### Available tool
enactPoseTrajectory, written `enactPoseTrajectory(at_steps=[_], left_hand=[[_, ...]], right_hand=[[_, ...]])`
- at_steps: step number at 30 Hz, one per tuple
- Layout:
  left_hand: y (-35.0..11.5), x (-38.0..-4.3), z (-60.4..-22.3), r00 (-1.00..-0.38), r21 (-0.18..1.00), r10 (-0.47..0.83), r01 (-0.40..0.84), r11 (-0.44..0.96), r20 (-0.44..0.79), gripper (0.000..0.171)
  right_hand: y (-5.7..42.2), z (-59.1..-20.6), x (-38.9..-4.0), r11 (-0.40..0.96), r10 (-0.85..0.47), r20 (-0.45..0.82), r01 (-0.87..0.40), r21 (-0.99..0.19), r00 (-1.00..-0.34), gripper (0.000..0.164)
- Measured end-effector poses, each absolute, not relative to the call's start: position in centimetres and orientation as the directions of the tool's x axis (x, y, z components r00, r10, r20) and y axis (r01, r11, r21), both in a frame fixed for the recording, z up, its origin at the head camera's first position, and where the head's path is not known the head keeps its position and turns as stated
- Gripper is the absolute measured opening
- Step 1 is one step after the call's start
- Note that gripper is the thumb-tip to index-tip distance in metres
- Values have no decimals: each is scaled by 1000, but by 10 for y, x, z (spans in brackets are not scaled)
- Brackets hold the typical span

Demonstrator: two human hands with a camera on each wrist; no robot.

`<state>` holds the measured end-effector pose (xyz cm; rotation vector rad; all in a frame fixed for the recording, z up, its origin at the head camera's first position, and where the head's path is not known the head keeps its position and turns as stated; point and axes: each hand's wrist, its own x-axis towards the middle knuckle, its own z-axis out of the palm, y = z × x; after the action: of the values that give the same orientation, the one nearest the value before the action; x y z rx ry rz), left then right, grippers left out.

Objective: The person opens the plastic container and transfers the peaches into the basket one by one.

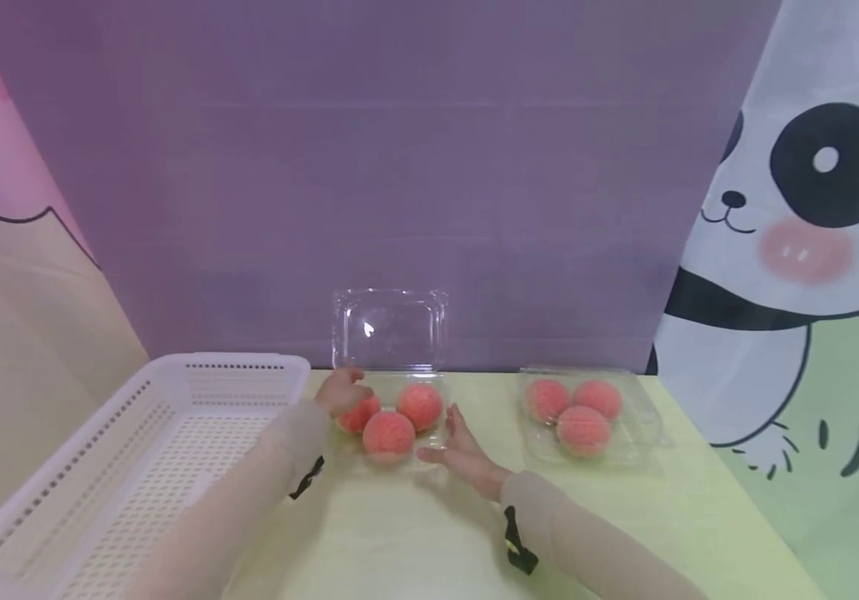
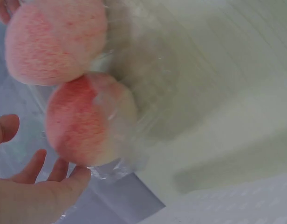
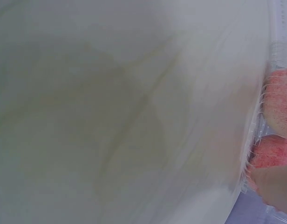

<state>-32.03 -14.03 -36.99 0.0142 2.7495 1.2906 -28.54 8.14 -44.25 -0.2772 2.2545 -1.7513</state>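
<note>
A clear plastic clamshell box with its lid (image 1: pixel 392 329) raised holds three peaches in its base, one of them the front peach (image 1: pixel 388 437). My left hand (image 1: pixel 341 392) is at the box's left side, by the left peach (image 2: pixel 85 121). In the left wrist view its fingers (image 2: pixel 29 170) are spread, with the fingertips close to that peach; whether they touch it or the plastic I cannot tell. At the right side of the box, my right hand (image 1: pixel 470 460) extends its fingers along the wall, near the right peach (image 1: pixel 420 406).
A second clear box (image 1: pixel 635 417), with its lid down over three peaches, stands to the right on the yellow tabletop (image 1: pixel 399 533). A white perforated basket (image 1: pixel 197 417) lies at the left. Behind the table hangs a purple backdrop (image 1: pixel 399 167).
</note>
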Motion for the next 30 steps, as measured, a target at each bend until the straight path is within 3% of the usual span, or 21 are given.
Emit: enactPoseTrajectory(at_steps=[8,20,30], left_hand=[[-140,-335,-399,-993,722,-76,-115,682,-86,66],[-127,-328,-417,-984,771,-169,-143,620,-47,78],[-126,-327,-428,-977,863,-188,-181,472,-103,84]], right_hand=[[83,-443,-286,240,-320,-93,14,-971,-943,103],[83,-445,-286,255,-303,-93,14,-967,-949,106],[81,-442,-283,244,-301,-77,1,-970,-950,106]])
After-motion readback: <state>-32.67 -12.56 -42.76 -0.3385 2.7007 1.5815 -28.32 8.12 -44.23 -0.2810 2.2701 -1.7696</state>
